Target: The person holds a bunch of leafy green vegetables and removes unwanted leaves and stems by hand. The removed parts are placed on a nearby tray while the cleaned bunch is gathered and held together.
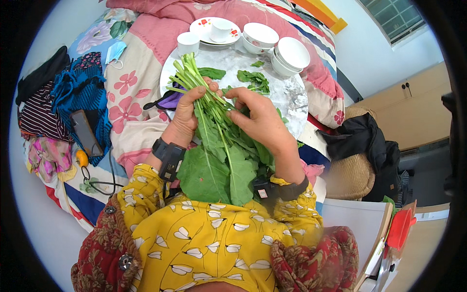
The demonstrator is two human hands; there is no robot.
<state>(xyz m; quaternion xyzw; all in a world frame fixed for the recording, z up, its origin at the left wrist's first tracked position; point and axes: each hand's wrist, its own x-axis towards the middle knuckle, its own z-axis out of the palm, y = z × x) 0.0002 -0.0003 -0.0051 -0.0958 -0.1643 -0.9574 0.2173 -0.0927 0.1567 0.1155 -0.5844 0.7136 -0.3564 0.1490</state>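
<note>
A bunch of leafy greens [214,160] is held up in front of my chest, pale stems pointing away and broad leaves hanging toward me. My left hand [189,109] wraps round the stems, its thumb lying across them. Closed in a pinch at the right side of the bunch, my right hand [258,119] grips stems between thumb and forefinger. Beyond the hands, loose torn leaves [254,80] lie on a round marble-patterned tabletop [292,97]. A purple cloth item [170,100] is partly hidden behind my left hand.
White bowls [293,52], a plate [202,24] and cups [188,43] stand along the tabletop's far edge. A flowered bedspread [131,97] surrounds it. Folded clothes and a phone [86,131] lie at left. A wicker seat [348,177] with a black jacket is at right.
</note>
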